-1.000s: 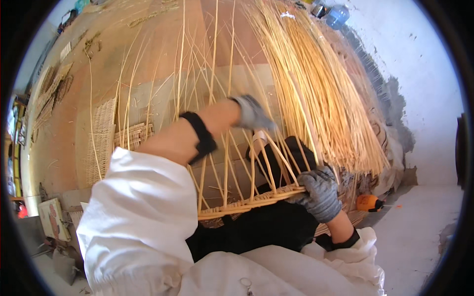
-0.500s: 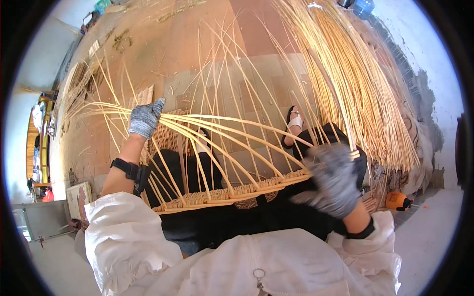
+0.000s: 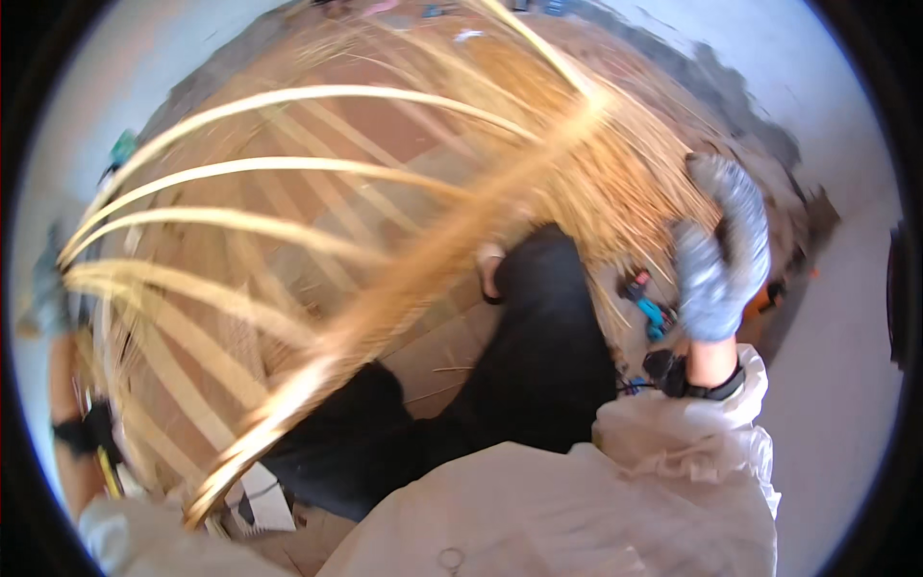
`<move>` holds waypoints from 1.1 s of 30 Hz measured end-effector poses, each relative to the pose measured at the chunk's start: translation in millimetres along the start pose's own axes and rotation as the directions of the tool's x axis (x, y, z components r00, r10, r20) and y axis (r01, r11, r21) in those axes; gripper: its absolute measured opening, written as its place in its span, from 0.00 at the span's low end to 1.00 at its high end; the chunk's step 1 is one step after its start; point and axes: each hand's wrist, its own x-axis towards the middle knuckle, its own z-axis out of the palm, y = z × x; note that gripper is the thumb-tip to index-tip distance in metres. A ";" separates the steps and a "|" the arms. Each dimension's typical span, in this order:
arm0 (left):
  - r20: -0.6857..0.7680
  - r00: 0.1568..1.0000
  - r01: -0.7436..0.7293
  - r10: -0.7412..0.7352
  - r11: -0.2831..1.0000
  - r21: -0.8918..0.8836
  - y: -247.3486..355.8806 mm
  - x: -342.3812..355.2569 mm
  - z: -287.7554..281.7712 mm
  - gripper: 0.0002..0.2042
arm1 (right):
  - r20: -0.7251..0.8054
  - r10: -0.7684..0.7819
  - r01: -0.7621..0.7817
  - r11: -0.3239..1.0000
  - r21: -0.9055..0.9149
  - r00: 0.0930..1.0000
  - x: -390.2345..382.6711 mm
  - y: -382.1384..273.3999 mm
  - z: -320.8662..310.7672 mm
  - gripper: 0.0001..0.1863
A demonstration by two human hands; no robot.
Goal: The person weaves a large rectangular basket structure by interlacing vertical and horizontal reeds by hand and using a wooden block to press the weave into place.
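Observation:
A woven wicker panel (image 3: pixel 415 267), blurred by motion, slants across the middle from the lower left to the upper right, lifted off my lap. Long pale wicker rods (image 3: pixel 202 216) curve out of it and gather at the far left. There my left hand (image 3: pixel 50 284), in a grey glove, is closed round their ends, smeared and close to the picture's rim. At the right, my gloved right hand (image 3: pixel 723 252) is raised and empty, fingers and thumb apart. It is clear of the panel, beside the heap of rods.
A big heap of loose wicker rods (image 3: pixel 601 183) covers the floor at the far right. A turquoise hand tool (image 3: pixel 656 315) lies left of my right wrist, and an orange object (image 3: pixel 769 296) right of it. A white flat piece (image 3: pixel 267 497) lies at lower left.
The panel has swung up from my lap into a steep slant. My left hand has gone far left with the rods. My right hand has left the panel's right end and moved right and up.

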 end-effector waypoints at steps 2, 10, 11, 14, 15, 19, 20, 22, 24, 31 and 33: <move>-0.433 0.900 0.199 0.052 0.835 0.513 -8.2 -15.8 -5.7 0.22 | -0.005 0.503 -0.500 0.860 0.099 0.864 -26.4 71.7 -18.9 0.09; -0.713 0.695 0.526 0.088 0.615 0.588 -76.6 -98.7 3.0 0.22 | 0.462 0.882 -0.368 0.399 -0.840 -0.098 -409.0 235.3 -75.8 0.19; -0.726 0.681 0.542 0.096 0.601 0.588 -73.2 -109.2 2.1 0.22 | 0.557 0.802 -0.425 0.436 -0.794 -0.218 -432.7 218.8 -71.4 0.19; -0.754 0.645 0.575 0.125 0.571 0.586 -81.3 -140.9 7.2 0.22 | 0.348 0.772 -0.410 0.124 -0.903 -0.532 -501.5 187.0 -32.1 0.21; -0.773 0.618 0.598 0.141 0.554 0.579 -72.5 -172.2 4.9 0.22 | 0.294 0.612 -0.505 -0.202 -0.839 -0.734 -437.6 160.8 -11.1 0.21; -0.734 0.657 0.509 0.171 0.618 0.600 -117.0 -165.3 -1.2 0.22 | 0.137 0.990 -0.635 0.126 -0.762 0.031 -679.5 179.4 13.7 0.33; -0.737 0.649 0.508 0.190 0.613 0.605 -110.8 -191.4 -4.9 0.22 | 0.245 0.908 -0.446 0.075 -0.892 -0.339 -667.0 175.1 29.8 0.31; -0.731 0.652 0.495 0.204 0.616 0.613 -116.0 -216.4 -9.8 0.22 | 0.263 0.848 -0.428 0.047 -0.903 -0.460 -636.8 163.7 42.2 0.30; -0.712 0.663 0.467 0.230 0.616 0.634 -119.6 -229.1 -15.4 0.22 | 0.279 0.824 -0.426 0.050 -0.903 -0.494 -623.4 164.0 46.4 0.30; -0.688 0.719 0.547 0.097 0.532 0.647 -112.1 -179.8 75.3 0.24 | 0.264 0.812 -0.464 -0.009 -0.886 -0.520 -570.9 179.2 -1.1 0.28; -0.637 0.722 0.587 0.269 0.249 0.770 -130.2 -197.1 70.7 0.21 | 0.291 0.789 -0.520 -0.042 -0.853 -0.541 -562.4 194.3 -7.2 0.27</move>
